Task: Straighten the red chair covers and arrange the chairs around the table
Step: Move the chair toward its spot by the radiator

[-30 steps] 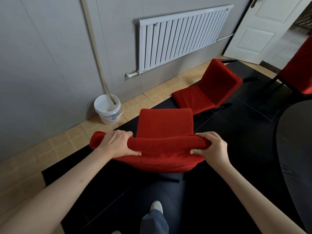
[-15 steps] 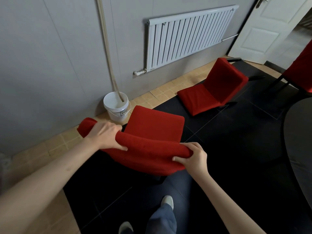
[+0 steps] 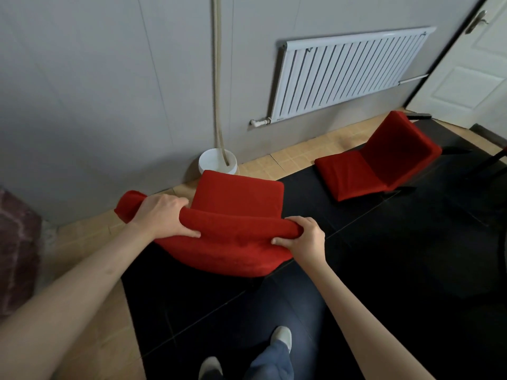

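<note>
Nearest the camera, the person's two feet in pale shoes (image 3: 282,335) and blue trouser legs stand on the black floor (image 3: 397,256), just behind the near red chair (image 3: 236,212). Both bare forearms reach forward to that chair's backrest top. The left hand (image 3: 162,215) grasps the red cover at the left end of the backrest, thumb underneath toward the person and fingers curled over the rolled top edge. The right hand (image 3: 304,239) grips the right end of the same edge, fingers wrapped round the bunched fabric. The chair's seat faces away from the person, toward the wall. Just past the seat's far edge, a white bucket (image 3: 218,161) sits on the tan tile strip (image 3: 296,154) against the grey wall, with a pale pole (image 3: 218,78) rising from it. Left of the chair, a dark reddish block (image 3: 16,250) stands at the picture's edge. To the right of the chair and farther off, a second red chair (image 3: 375,160) lies tipped on the black floor. Beyond that one, a white radiator (image 3: 348,75) hangs on the wall, and a white door (image 3: 472,78) stands at the far right.
</note>
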Demonstrator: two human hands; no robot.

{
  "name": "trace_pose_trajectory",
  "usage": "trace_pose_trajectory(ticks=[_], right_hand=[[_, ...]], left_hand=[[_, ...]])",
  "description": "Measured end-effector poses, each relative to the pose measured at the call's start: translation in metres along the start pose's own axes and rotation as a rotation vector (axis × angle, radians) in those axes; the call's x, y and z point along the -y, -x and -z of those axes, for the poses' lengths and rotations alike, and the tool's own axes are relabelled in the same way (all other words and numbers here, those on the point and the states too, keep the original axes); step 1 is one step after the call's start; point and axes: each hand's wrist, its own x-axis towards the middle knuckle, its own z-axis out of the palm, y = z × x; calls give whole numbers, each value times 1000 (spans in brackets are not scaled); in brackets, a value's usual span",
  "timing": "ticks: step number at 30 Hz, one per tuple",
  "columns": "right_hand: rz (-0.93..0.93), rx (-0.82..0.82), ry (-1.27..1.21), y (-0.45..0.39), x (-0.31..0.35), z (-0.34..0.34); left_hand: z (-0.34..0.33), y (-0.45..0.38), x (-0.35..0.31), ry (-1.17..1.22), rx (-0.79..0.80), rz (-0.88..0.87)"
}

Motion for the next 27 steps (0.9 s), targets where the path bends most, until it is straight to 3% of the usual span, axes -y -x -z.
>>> trace_pose_trajectory(ticks=[15, 27], right_hand=[[-12, 10, -17, 5, 5, -11], [-150, 168, -20, 24, -43, 29]], left_hand=[[-1, 16, 4, 54, -89, -77], [25, -30, -83, 276, -104, -257]])
